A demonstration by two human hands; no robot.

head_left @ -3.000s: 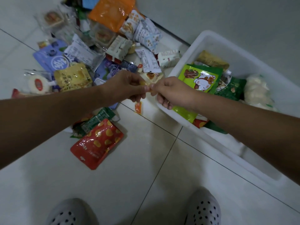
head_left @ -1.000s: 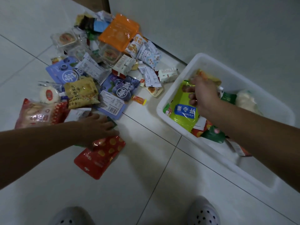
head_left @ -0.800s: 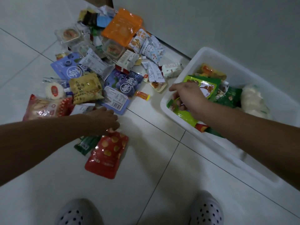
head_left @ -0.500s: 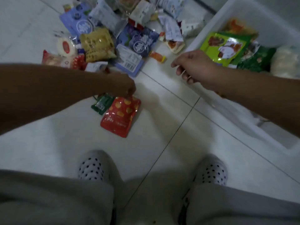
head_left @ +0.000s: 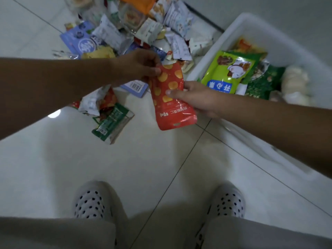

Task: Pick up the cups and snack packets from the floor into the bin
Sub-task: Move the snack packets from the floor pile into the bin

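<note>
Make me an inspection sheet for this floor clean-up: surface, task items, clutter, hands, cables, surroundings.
Surface: white tiled floor, glossy, with thin grout lines.
Job's things: red packet held above the floor beside the white bin; the bin already holds a lime-green packet and others.
Clutter: pile of packets on the floor by the wall; green packet lies nearer the feet.
Hands: left hand pinches the red packet's top; right hand holds its middle.
Cables: nothing seen.
Surroundings: grey wall behind the bin; white perforated shoes.
</note>
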